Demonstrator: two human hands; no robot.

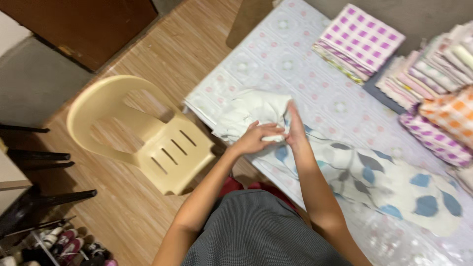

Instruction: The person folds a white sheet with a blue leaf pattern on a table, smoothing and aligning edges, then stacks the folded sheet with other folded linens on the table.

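Two hands meet over one patterned cloth at the near edge of the worktop (276, 54). Far to the left of the fingers stands a cream plastic chair (148, 133) on the wooden floor (162, 54), and a rack of shoes (64, 244) shows at the lower left corner. The left hand (253, 139) has its fingers (270, 131) curled shut on a bunched white portion of the cloth (251, 111). Touching it from the right, the right hand (295, 129) stands edge-on with its fingers straight and pressed against the same bunch; whether they pinch the fabric cannot be told. To the right of the fingers the rest of the cloth lies spread flat, its blue and grey leaf print (394, 184) visible. Beyond the fingers, up and to the right, sit a folded purple-checked stack (359, 39) and rows of folded pastel cloths (433, 69), with an orange-checked piece (453, 111) among them. Judged from this layout, many pieces are already folded, while the cloth in hand is only gathered at one end, most of it not yet folded.
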